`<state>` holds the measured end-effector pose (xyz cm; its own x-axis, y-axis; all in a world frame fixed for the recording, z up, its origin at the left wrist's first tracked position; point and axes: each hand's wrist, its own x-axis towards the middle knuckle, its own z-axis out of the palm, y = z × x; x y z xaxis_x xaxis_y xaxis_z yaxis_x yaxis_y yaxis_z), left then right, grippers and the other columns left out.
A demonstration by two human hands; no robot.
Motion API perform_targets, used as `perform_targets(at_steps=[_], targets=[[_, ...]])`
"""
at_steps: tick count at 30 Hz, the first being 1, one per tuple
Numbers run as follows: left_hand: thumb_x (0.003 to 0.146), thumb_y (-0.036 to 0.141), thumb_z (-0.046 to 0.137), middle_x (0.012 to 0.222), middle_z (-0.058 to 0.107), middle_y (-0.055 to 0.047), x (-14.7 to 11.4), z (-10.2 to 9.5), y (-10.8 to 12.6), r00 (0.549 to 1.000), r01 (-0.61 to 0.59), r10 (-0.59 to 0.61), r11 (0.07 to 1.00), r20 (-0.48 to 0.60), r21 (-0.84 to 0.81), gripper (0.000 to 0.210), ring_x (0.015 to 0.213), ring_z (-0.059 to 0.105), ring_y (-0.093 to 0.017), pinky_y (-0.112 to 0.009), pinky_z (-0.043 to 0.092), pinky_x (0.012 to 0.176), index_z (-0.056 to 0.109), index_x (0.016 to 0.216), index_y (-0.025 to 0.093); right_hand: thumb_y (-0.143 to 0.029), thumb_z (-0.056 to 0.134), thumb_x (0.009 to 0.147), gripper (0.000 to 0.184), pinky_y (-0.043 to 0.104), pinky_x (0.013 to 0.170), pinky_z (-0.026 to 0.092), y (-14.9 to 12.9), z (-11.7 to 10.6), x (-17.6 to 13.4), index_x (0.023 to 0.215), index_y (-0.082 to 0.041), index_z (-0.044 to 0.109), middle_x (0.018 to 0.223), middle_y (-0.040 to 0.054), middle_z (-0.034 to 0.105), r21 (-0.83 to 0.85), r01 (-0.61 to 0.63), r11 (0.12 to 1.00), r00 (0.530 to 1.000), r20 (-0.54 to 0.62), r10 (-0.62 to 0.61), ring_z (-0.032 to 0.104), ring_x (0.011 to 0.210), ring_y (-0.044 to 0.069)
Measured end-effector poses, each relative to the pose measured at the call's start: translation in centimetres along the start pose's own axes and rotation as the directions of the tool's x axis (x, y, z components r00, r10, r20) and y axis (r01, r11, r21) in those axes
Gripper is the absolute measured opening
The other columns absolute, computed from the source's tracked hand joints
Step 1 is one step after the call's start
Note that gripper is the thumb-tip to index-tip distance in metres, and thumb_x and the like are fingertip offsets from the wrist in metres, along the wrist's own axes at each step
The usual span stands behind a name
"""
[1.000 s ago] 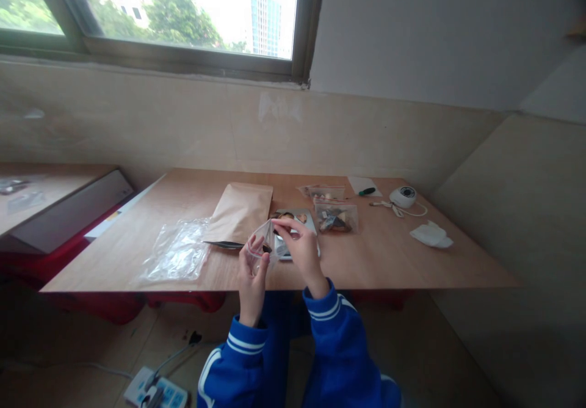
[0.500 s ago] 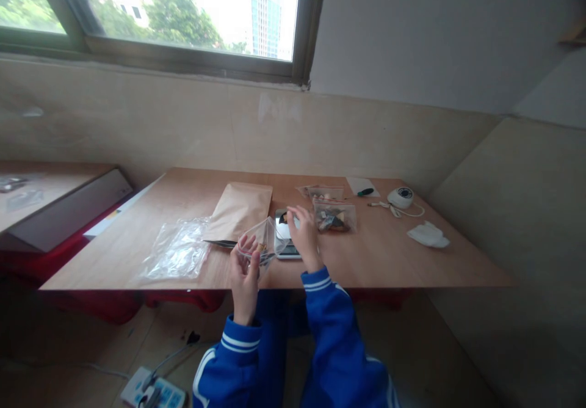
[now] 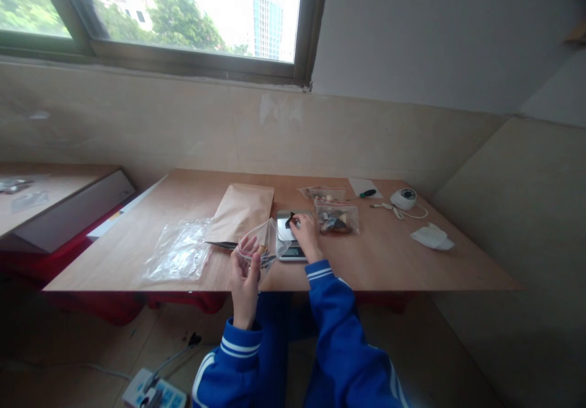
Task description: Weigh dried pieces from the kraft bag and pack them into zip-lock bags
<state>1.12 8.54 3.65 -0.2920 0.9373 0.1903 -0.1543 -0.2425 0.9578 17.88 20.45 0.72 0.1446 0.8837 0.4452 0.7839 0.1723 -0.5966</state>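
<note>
My left hand [image 3: 245, 280] grips a clear zip bag [image 3: 277, 243] by its near side, with its mouth spread wide. Inside the bag sit small pieces, one of them yellowish-brown. To the right, my right hand [image 3: 307, 234] pinches a small dark piece [image 3: 289, 219] over the plate of a small digital scale [image 3: 282, 233]. Whether that piece touches the plate I cannot tell. The scale's display faces me, its reading too small to make out. The open bag overlaps the scale's left edge in view.
A brown paper pouch [image 3: 245, 203] lies behind the left hand, beside crumpled clear plastic [image 3: 178, 249]. Right of the scale are a filled zip bag [image 3: 339, 220], a white sheet [image 3: 361, 185], a dome camera [image 3: 403, 198] with cable, and a crumpled white item [image 3: 433, 237].
My right hand has lowered onto the scale area, its fingers closing on the dark piece there. The left hand and the bag stay nearly in place.
</note>
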Motion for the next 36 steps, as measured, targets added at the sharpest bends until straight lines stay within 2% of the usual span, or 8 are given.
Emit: perform_targets(at_steps=[5,10,15,18,23,28,33,36], targets=[[0.085,0.043,0.057,0.129,0.057,-0.014,-0.1,0.0,0.2,1.000,0.000,0.000,1.000,0.013,0.007,0.049,0.116,0.057,-0.025,-0.041,0.043,0.101,0.047,0.127,0.021,-0.013,0.053,0.078,0.010,0.036,0.079,0.048,0.4,-0.6,-0.2,0.079,-0.018,0.062,0.085,0.0088,0.064,0.065,-0.007,0.998,0.999,-0.050,0.010,0.060,0.083,0.023],[0.084,0.044,0.058,0.128,0.058,-0.013,0.1,-0.4,0.2,1.000,-0.002,0.002,1.000,0.001,0.015,0.049,0.115,0.058,-0.025,-0.041,0.043,0.100,0.048,0.126,0.022,-0.015,0.053,0.078,0.008,0.036,0.081,0.048,0.1,-1.7,-0.5,0.075,-0.019,0.060,0.086,0.0082,0.063,0.125,0.013,0.992,0.995,-0.103,0.000,0.060,0.086,0.023],[0.084,0.045,0.058,0.129,0.057,-0.013,0.1,-0.6,-0.1,1.000,0.002,-0.002,1.000,0.010,0.009,0.049,0.115,0.058,-0.025,-0.041,0.043,0.100,0.048,0.127,0.022,-0.025,0.055,0.083,0.008,0.033,0.081,0.049,-3.1,-4.2,-0.8,0.084,-0.019,0.061,0.091,0.0080,0.063,0.284,0.026,0.958,0.976,-0.216,0.037,0.059,0.091,0.022],[0.084,0.044,0.058,0.130,0.056,-0.013,0.1,-0.4,-0.2,1.000,0.018,-0.018,1.000,0.017,0.002,0.049,0.116,0.057,-0.025,-0.041,0.042,0.101,0.047,0.127,0.023,-0.029,0.054,0.086,0.014,0.027,0.072,0.051,-6.6,-6.5,-1.3,0.091,-0.019,0.062,0.097,0.0066,0.063,0.457,0.101,0.884,0.991,-0.125,-0.048,0.061,0.088,0.018],[0.084,0.046,0.058,0.130,0.056,-0.011,0.1,-0.3,0.0,0.999,0.039,-0.039,0.999,-0.006,0.014,0.052,0.117,0.056,-0.026,-0.039,0.045,0.098,0.047,0.129,0.023,-0.028,0.055,0.087,0.014,0.028,0.087,0.047,-10.7,-9.5,-2.2,0.093,-0.023,0.066,0.109,0.0045,0.061,0.485,0.221,0.846,0.948,0.095,-0.303,0.058,0.105,0.017],[0.084,0.045,0.057,0.128,0.057,-0.013,0.3,-0.6,0.0,1.000,0.025,-0.025,0.999,-0.011,0.029,0.049,0.113,0.059,-0.025,-0.039,0.046,0.096,0.048,0.127,0.022,-0.025,0.047,0.091,0.020,0.028,0.081,0.049,-8.1,-8.2,-1.8,0.095,-0.021,0.066,0.103,0.0060,0.062,0.398,0.169,0.902,0.977,0.049,-0.205,0.059,0.100,0.018],[0.084,0.044,0.058,0.129,0.056,-0.012,0.3,-0.8,0.0,1.000,0.021,-0.021,1.000,-0.010,0.018,0.048,0.113,0.059,-0.025,-0.039,0.046,0.096,0.048,0.126,0.023,-0.018,0.052,0.086,0.022,0.036,0.093,0.041,-2.6,-4.8,-0.9,0.101,-0.016,0.068,0.102,0.0109,0.064,-0.086,0.008,0.996,0.998,0.059,-0.003,0.055,0.100,0.024],[0.084,0.044,0.058,0.129,0.056,-0.012,0.2,-0.9,0.0,1.000,0.028,-0.028,1.000,-0.006,0.003,0.048,0.113,0.059,-0.025,-0.039,0.046,0.097,0.049,0.126,0.023,-0.020,0.051,0.086,0.024,0.039,0.089,0.039,-0.8,-3.5,-0.8,0.102,-0.014,0.069,0.104,0.0142,0.064,-0.195,-0.075,0.978,0.995,0.048,0.086,0.053,0.099,0.027]])
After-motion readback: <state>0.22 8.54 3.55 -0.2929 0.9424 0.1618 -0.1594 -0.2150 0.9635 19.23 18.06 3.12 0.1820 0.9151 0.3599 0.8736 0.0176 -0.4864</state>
